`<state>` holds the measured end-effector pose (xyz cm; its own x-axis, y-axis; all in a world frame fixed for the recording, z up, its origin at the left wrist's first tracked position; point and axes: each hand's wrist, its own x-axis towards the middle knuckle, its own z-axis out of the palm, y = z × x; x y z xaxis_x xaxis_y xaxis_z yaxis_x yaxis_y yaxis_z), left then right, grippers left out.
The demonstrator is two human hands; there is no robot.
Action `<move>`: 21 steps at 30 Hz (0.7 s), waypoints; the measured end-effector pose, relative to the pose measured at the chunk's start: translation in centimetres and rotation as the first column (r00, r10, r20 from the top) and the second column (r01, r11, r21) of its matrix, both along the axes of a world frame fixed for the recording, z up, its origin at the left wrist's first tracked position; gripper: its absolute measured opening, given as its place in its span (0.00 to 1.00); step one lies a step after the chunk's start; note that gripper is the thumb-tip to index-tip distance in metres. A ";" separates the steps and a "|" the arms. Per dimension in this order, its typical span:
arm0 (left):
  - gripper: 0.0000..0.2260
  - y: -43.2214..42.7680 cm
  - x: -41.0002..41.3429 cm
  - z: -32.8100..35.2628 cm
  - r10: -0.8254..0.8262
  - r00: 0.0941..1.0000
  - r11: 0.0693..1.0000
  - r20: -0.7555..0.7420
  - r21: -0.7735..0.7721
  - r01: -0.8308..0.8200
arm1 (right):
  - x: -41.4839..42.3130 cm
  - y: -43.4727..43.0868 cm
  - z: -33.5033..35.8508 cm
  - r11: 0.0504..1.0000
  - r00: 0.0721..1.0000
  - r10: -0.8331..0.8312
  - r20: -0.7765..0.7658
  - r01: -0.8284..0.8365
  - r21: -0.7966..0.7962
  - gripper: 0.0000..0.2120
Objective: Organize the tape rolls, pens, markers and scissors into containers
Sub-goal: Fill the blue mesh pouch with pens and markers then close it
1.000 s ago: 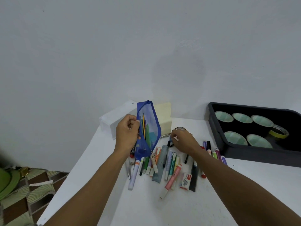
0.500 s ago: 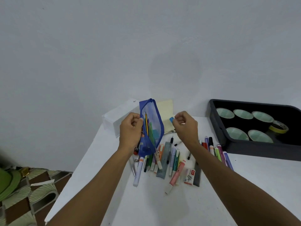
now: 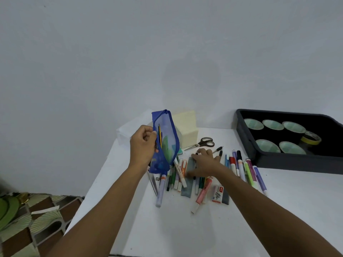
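Head view shows the job partly done. We find the tape rolls (image 3: 272, 124) already stowed in the black bin (image 3: 297, 160) at the right of the white table (image 3: 167, 229), with one yellow roll (image 3: 311, 138) lying among them.

The left hand (image 3: 143, 145) holds the blue mesh pouch (image 3: 165, 141) upright above the table, fingers closed on its open edge; a few pencils or pens show through the mesh, so filling has begun.

The right hand (image 3: 204, 162) lies low over the loose pens and markers (image 3: 185, 177), fingers spread and bent down onto them. We cannot tell whether it has gripped anything.

Outstanding, in our judgement: most of the pens and markers remain scattered on the table between pouch and bin, including the row of markers (image 3: 246, 171) just beside the bin. The scissors (image 3: 203, 142) lie unstowed near the cream block (image 3: 187, 130). A small stapler-pin box (image 3: 217, 194) also sits among the clutter.
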<state>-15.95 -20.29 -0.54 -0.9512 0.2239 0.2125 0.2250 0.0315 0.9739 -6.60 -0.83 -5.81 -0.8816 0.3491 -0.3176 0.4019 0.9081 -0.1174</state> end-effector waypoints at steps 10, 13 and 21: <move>0.04 -0.5 0.2 0.0 -0.024 0.999 1.000 0.023 0.017 0.024 | -1.9 0.8 1.0 0.991 0.991 -0.126 -0.046 0.123 -0.050 0.35; 0.05 -0.6 0.3 0.0 -0.029 0.999 0.999 0.022 0.018 0.029 | -1.9 1.9 1.7 0.973 0.922 -0.215 -0.322 0.174 -0.152 0.15; 0.05 0.2 0.6 -0.1 -0.035 0.999 0.999 0.003 0.014 0.035 | 0.3 3.1 9.9 0.823 0.557 -0.429 -0.711 -0.082 -0.561 0.04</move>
<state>-15.34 -20.10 -0.66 -0.9436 0.2540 0.2125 0.2224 0.0105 0.9749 -6.34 2.32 4.12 -0.7823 0.5480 0.2961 0.0527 0.5318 -0.8452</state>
